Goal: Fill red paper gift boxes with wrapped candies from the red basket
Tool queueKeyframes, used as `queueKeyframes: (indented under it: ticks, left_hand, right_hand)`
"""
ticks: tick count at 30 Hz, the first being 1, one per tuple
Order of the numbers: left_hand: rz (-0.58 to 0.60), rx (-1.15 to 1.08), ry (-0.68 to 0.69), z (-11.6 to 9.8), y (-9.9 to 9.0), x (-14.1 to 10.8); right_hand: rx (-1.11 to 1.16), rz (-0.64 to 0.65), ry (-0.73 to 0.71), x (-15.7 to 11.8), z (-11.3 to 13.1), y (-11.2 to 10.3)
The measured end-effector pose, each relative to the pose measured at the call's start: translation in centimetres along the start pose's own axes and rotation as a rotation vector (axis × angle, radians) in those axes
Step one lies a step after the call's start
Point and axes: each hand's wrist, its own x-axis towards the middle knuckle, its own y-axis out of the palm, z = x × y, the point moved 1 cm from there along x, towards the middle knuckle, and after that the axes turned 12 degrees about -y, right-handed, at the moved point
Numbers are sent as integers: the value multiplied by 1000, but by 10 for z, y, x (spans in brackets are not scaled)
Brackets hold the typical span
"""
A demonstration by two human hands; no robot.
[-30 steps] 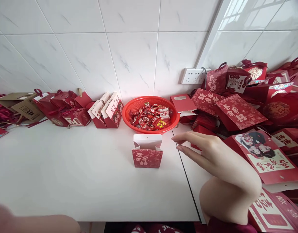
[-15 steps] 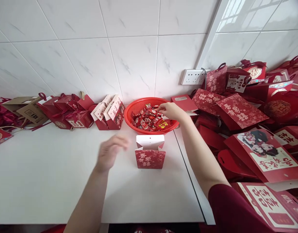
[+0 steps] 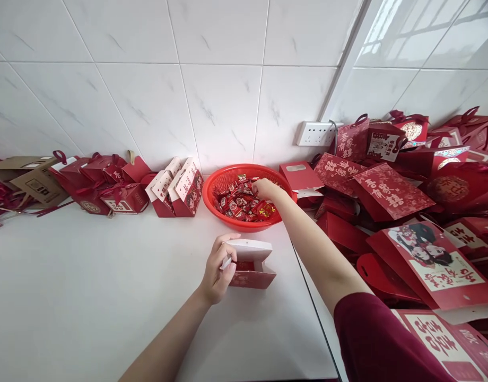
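Note:
An open red gift box (image 3: pixel 254 279) with a white inside stands on the white table, tilted a little. My left hand (image 3: pixel 220 270) grips its left side, thumb in front and fingers over the edge. Behind the box is a red plastic basket (image 3: pixel 244 228) of small red wrapped candies (image 3: pixel 241 204). My right hand (image 3: pixel 266 189) reaches into the basket, its fingers bent down and pressed together at the candies. Whatever its fingertips may hold is hidden.
Closed red boxes (image 3: pixel 124 199) and two white-topped boxes (image 3: pixel 184 193) line the wall at left, beside a brown box (image 3: pixel 41 183). A red box (image 3: pixel 302 176) stands right of the basket, below a socket strip (image 3: pixel 315 133). Many red boxes (image 3: pixel 393 191) are heaped at right.
My left hand has moved right and taken hold of the gift box, which is now tilted. My right hand has gone slightly left and down, its fingers now at the candies.

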Motion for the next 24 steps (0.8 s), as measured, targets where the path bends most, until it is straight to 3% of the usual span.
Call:
queueKeyframes:
  ticks: [5,8,14,19,24]
  left_hand:
    - [-46,-8,15,2,8,-5]
    - [-67,-16,49,1,13,-6]
    - [-76,-11,128,3,16,-5]
    - [32,-11,217,0,18,-6]
    - [97,7,276,-2,20,-6]
  right_hand:
    - [181,-266,-215,-53,36,-8]
    - [548,-533,-468,-105,67,-17]
    - [708,-724,-583,-198,113,-46]
    - [697,-797,-584,-229,131,-48]
    - [706,-709,-511,-234,129,-47]
